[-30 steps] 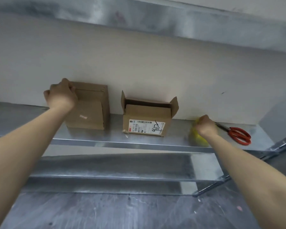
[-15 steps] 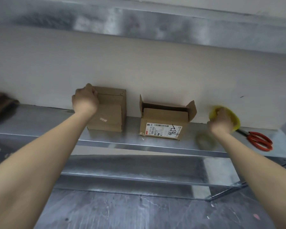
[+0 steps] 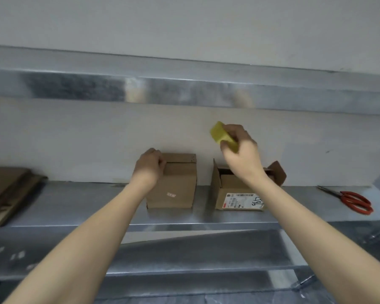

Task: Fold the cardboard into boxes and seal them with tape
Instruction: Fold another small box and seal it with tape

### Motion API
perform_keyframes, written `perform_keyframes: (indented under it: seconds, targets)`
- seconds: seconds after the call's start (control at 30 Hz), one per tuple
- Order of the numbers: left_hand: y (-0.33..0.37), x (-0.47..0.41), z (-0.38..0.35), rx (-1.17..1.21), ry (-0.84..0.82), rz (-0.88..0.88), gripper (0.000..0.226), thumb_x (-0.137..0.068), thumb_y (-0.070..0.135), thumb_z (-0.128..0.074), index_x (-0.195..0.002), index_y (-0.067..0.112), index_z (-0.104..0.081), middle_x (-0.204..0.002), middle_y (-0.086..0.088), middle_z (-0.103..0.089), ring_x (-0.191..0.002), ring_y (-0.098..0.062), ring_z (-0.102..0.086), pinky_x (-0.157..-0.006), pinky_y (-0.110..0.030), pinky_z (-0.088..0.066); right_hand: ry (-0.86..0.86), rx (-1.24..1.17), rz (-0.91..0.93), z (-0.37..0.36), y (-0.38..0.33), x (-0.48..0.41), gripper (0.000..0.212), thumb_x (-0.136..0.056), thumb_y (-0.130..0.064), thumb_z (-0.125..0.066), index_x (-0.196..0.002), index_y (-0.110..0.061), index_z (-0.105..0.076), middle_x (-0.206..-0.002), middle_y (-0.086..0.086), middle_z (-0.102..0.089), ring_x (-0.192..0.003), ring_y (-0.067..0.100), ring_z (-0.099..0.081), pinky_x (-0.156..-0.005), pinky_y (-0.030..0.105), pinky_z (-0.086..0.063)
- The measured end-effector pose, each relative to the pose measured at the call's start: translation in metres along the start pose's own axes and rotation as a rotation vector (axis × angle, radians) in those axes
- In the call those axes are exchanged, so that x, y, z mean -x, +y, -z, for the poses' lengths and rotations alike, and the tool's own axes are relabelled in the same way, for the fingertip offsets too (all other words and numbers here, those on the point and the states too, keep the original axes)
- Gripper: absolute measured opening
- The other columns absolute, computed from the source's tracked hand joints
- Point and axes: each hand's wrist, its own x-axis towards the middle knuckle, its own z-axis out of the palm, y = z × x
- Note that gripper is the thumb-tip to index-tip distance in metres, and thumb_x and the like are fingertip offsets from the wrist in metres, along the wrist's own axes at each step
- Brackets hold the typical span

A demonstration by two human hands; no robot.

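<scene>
A closed brown cardboard box stands on the metal shelf against the wall. My left hand grips its upper left edge, fingers curled over the top flaps. To its right stands a second box with its flaps open and a white shipping label on the front. My right hand is raised above the open box and holds a yellow tape roll in the air.
Red-handled scissors lie at the right end of the shelf. Flat brown cardboard sheets are stacked at the left end. A second metal shelf runs overhead, and a lower metal surface lies below.
My right hand lifted the yellow tape roll off the shelf near the scissors and carried it up and left, above the open box. My left hand stayed on the closed box.
</scene>
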Motion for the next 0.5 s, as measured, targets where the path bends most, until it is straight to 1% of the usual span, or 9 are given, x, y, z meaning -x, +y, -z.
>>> perform_keyframes:
  seconds: [0.07,0.13,0.17,0.23,0.3,0.37,0.4,0.47,0.5]
  targets:
    - [-0.007,0.001,0.003,0.133,-0.01,-0.022,0.007,-0.091,0.009,-0.06,-0.096,0.01,-0.064,-0.097,-0.003,-0.062,-0.089,-0.026,-0.062,-0.074,-0.028,-0.046,-0.085,-0.07,0.024,-0.028,-0.02,0.0,0.037,-0.09,-0.011,-0.06,-0.127,-0.014,-0.057,-0.125,0.005,-0.065,-0.112,0.024,-0.061,-0.09,0.027,-0.045]
    - [-0.014,-0.001,0.008,0.276,-0.003,-0.014,0.018,-0.09,0.01,-0.061,-0.107,0.016,-0.06,-0.096,-0.003,-0.068,-0.088,-0.023,-0.065,-0.077,-0.03,-0.051,-0.174,-0.11,0.032,-0.052,-0.03,0.001,0.038,-0.093,-0.011,-0.06,-0.13,-0.017,-0.056,-0.133,0.0,-0.061,-0.119,0.017,-0.059,-0.097,0.023,-0.044]
    - [-0.015,-0.001,0.011,0.337,-0.008,-0.002,0.021,-0.093,0.013,-0.057,-0.114,0.018,-0.057,-0.094,-0.005,-0.069,-0.084,-0.022,-0.066,-0.075,-0.03,-0.051,-0.216,-0.139,0.022,-0.063,-0.032,0.002,0.038,-0.094,-0.012,-0.06,-0.131,-0.019,-0.056,-0.136,-0.002,-0.06,-0.122,0.014,-0.057,-0.098,0.019,-0.043]
    - [-0.014,-0.001,0.018,0.448,-0.039,0.028,0.023,-0.101,0.024,-0.045,-0.123,0.024,-0.05,-0.088,-0.004,-0.069,-0.074,-0.016,-0.067,-0.069,-0.028,-0.051,-0.277,-0.144,-0.005,-0.08,-0.036,0.004,0.037,-0.094,-0.014,-0.06,-0.13,-0.022,-0.056,-0.135,-0.005,-0.06,-0.123,0.01,-0.056,-0.096,0.011,-0.04]
    - [-0.013,-0.001,0.023,0.572,-0.074,0.055,0.029,-0.103,0.037,-0.036,-0.126,0.025,-0.049,-0.086,-0.003,-0.071,-0.072,-0.015,-0.067,-0.075,-0.032,-0.054,-0.3,-0.112,-0.024,-0.094,-0.036,0.003,0.037,-0.094,-0.011,-0.06,-0.13,-0.022,-0.057,-0.13,-0.007,-0.063,-0.12,0.01,-0.058,-0.091,0.007,-0.04]
    - [-0.015,0.0,0.024,0.661,-0.116,0.074,0.04,-0.1,0.048,-0.037,-0.131,0.024,-0.046,-0.089,-0.002,-0.071,-0.078,-0.017,-0.068,-0.083,-0.039,-0.055,-0.319,-0.106,-0.041,-0.104,-0.039,0.001,0.038,-0.095,-0.01,-0.059,-0.13,-0.022,-0.057,-0.13,-0.008,-0.062,-0.119,0.011,-0.057,-0.092,0.007,-0.039]
    - [-0.016,-0.001,0.024,0.684,-0.133,0.078,0.046,-0.098,0.052,-0.04,-0.136,0.026,-0.041,-0.093,-0.001,-0.071,-0.084,-0.017,-0.068,-0.086,-0.039,-0.054,-0.333,-0.103,-0.047,-0.107,-0.04,0.0,0.036,-0.096,-0.011,-0.058,-0.13,-0.022,-0.057,-0.132,-0.008,-0.06,-0.12,0.011,-0.057,-0.093,0.007,-0.039]
    - [-0.016,0.0,0.023,0.712,-0.153,0.067,0.058,-0.093,0.051,-0.053,-0.143,0.032,-0.03,-0.104,0.001,-0.067,-0.096,-0.017,-0.064,-0.083,-0.028,-0.051,-0.367,-0.089,-0.059,-0.111,-0.042,-0.003,0.032,-0.098,-0.019,-0.057,-0.13,-0.024,-0.057,-0.133,-0.01,-0.059,-0.119,0.008,-0.056,-0.091,0.003,-0.037]
    - [-0.016,0.0,0.022,0.722,-0.152,0.057,0.06,-0.091,0.047,-0.058,-0.143,0.033,-0.03,-0.107,0.001,-0.064,-0.1,-0.017,-0.063,-0.08,-0.021,-0.047,-0.379,-0.086,-0.068,-0.112,-0.042,-0.004,0.031,-0.098,-0.024,-0.057,-0.129,-0.024,-0.057,-0.131,-0.011,-0.06,-0.117,0.007,-0.056,-0.089,0.002,-0.037]
